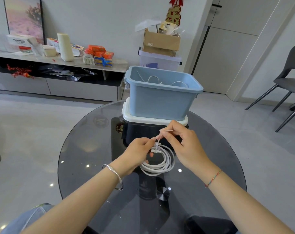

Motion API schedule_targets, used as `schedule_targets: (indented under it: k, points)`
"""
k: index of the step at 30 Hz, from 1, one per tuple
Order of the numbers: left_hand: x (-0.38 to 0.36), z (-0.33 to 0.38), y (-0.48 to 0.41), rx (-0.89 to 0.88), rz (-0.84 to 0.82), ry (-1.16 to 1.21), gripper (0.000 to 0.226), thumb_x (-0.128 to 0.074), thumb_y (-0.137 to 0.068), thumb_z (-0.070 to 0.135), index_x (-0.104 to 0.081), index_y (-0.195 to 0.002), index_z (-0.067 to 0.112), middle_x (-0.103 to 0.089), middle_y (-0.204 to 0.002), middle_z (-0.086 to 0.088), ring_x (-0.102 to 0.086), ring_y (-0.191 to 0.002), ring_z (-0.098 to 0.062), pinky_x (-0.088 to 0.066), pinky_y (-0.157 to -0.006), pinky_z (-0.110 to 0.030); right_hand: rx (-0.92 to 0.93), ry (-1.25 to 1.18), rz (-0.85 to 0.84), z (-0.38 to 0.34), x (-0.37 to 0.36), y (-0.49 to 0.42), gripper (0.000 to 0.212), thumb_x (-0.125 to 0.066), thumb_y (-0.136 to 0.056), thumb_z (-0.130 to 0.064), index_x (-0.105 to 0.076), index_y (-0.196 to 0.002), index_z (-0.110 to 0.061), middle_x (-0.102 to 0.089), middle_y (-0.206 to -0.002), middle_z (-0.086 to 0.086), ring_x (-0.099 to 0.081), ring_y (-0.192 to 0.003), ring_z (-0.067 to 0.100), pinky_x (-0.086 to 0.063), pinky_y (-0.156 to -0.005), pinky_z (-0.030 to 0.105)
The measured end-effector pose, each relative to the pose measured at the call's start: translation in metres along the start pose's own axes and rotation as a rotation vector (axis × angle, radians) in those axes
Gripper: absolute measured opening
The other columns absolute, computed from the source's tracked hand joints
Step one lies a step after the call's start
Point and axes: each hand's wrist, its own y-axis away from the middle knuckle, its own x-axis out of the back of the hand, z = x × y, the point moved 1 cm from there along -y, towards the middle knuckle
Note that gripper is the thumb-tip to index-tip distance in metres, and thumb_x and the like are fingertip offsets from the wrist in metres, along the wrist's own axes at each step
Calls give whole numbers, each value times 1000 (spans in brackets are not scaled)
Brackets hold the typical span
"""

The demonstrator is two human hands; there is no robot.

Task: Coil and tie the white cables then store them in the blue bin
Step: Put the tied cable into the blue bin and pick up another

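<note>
Hanging in several round, stacked loops over the round dark glass table (86,149), the thin white cable (162,164) is held between both hands. The coil's upper left side is gripped by the curled fingers of the left hand (136,154), where a white plug end (153,150) juts out. A thin white tie (158,141) is wrapped round the bundle there, and its free tail is pinched between thumb and forefinger of the right hand (185,146). Behind, a rectangular blue plastic bin (160,102) is seen on a white lid (153,119), with more white cables (153,79) inside.
</note>
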Motion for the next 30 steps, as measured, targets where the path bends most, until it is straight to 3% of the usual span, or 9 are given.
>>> schedule_targets:
  k: [4,9,14,19,24,30]
  points:
    - [-1,5,0,-41,14,-5,38,-41,-100,37,-45,-70,14,-51,-63,-2,-34,-45,-7,-38,-51,-23,77,144,44,0,-2,-1,17,-44,-99,-25,-50,-88,-14,-70,-77,-10,-66,-73,15,-52,-69,44]
    - [-2,5,4,-37,-24,-16,38,-37,-100,42,-54,-81,13,-51,-66,-2,-36,-48,-7,-41,-53,-22,-37,75,27,2,-6,-3,18,-39,-100,-23,-39,-84,-14,-70,-66,-10,-59,-56,26,-46,-60,47]
    - [-3,9,7,-125,-41,-16,41,-34,-99,48,-59,-98,17,-51,-67,2,-41,-45,0,-46,-56,-20,-153,-68,91,4,-2,-5,19,-39,-101,-19,-36,-84,-10,-71,-64,-2,-68,-71,15,-53,-79,47]
    - [-5,5,9,-160,-77,-33,27,-55,-90,47,-59,-101,23,-55,-69,8,-48,-58,2,-46,-61,-17,-170,-74,120,2,2,-4,18,-41,-100,-17,-39,-85,-7,-71,-64,-1,-66,-70,15,-52,-75,38]
    - [-3,3,5,-151,-48,-6,24,-59,-90,40,-59,-100,18,-54,-73,3,-47,-59,-2,-47,-62,-19,-111,-140,184,-2,4,-3,17,-50,-97,-13,-51,-81,-7,-71,-76,-3,-65,-76,5,-50,-74,18]
    - [0,3,1,-100,-62,-7,24,-57,-91,40,-57,-98,17,-53,-76,1,-45,-58,-4,-43,-57,-13,-61,-123,174,-4,5,-3,15,-51,-96,-13,-56,-82,-8,-69,-78,-7,-65,-81,8,-52,-76,22]
